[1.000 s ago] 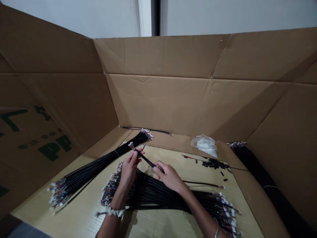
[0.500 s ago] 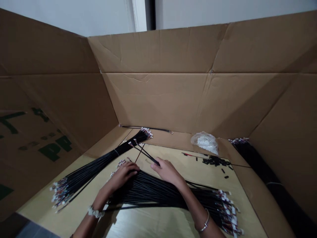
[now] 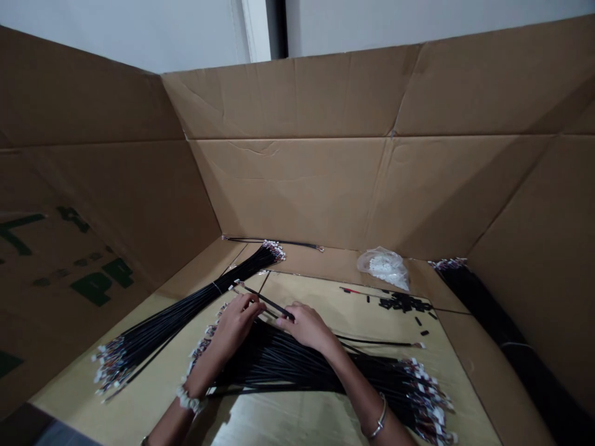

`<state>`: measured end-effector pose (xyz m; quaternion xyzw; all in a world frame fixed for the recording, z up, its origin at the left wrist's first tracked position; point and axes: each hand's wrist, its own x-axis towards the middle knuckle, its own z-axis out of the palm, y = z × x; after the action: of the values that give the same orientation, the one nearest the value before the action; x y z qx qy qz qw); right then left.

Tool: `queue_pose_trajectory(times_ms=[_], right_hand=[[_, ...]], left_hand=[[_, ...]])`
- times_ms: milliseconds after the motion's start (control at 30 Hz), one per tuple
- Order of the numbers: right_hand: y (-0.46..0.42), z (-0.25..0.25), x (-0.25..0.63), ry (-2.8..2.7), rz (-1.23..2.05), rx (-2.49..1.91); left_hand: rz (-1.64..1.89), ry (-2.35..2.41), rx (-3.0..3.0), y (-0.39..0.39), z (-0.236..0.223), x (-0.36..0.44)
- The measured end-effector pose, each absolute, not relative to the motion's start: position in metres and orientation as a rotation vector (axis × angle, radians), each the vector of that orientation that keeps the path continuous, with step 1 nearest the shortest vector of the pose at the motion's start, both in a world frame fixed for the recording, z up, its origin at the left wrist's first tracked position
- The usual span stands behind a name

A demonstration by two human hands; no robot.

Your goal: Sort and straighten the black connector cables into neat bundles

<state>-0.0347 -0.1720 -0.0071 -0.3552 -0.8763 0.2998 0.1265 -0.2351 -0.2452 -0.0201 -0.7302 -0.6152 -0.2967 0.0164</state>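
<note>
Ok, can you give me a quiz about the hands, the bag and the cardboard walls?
1. True or false: the clear plastic bag holds small white pieces.
2. Which is the right hand gripping?
A) a red pen
B) a black cable
C) a white spoon
3. Fill in the blank: the printed letters "PP" on the cardboard wall are ____.

Key: 1 true; 2 B; 3 green.

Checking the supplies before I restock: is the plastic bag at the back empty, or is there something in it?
Not empty: white pieces show through the clear bag. Whether it is full, I cannot tell.
</note>
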Motion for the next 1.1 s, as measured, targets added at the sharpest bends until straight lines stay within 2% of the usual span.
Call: queue_pose_trajectory(times_ms=[133, 367, 500, 633, 900, 1000, 1100], right_hand=[[-0.169, -0.012, -0.035, -2.545, 0.961, -1.024], [-0.167, -0.013, -0.033, -2.55, 1.021, -1.013], [-0.168, -0.011, -0.034, -2.573, 0.956, -1.025], [-0.169, -0.007, -0.034, -2.577, 0.936, -1.052], [-0.171, -0.009, -0.035, -2.646, 0.861, -1.077], [-0.17, -0.013, -0.035, -2.585, 0.943, -1.06], [-0.168, -0.014, -0.034, -2.528, 0.974, -1.069]], left_hand=[[-1.358, -2.011, -2.046, -0.244, -0.032, -0.22], [-2.476, -2.355, -1.165, -0.238, -0.038, -0.204], [-2.75, -2.452, -1.077, -0.232, -0.03, -0.202], [-2.848, -2.461, -1.036, -0.229, -0.026, -0.199], [-2.791, -2.475, -1.116, -0.229, -0.026, -0.196], [-2.555, -2.537, -1.321, -0.23, -0.028, -0.212], [-2.113, -2.525, -1.578, -0.233, -0.034, -0.246]])
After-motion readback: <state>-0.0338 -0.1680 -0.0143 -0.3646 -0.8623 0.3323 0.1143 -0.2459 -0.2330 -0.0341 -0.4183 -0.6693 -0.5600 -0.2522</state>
